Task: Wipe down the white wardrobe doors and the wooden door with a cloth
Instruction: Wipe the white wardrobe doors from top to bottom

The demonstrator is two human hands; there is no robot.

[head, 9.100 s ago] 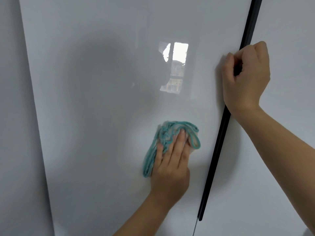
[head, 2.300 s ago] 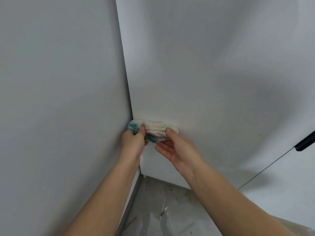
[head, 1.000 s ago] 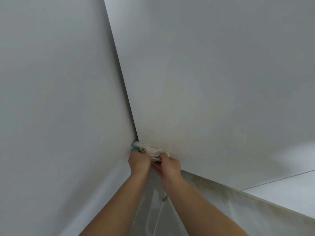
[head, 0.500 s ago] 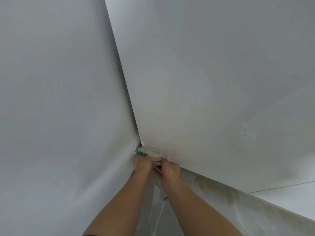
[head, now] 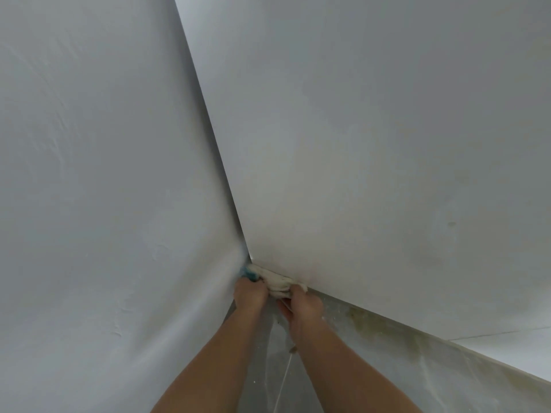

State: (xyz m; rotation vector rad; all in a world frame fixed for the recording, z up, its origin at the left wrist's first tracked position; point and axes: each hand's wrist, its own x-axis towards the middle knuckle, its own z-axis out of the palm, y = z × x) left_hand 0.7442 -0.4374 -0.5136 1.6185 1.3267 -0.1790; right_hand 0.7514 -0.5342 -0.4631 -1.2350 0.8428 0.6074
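A white wardrobe door fills the upper right of the head view. Its bottom left corner meets a white wall. A crumpled cloth, cream with a teal patch at its left end, is pushed against the door's bottom edge at that corner. My left hand grips the cloth's left end. My right hand grips its right end, fingers curled over it. Most of the cloth is hidden by my hands.
A stained grey floor lies under the door. A thin pale line or cord runs down the floor between my forearms. A second white panel shows at the lower right.
Both hands have carried the cloth down the door to its bottom left corner. In the last half second they barely shifted.
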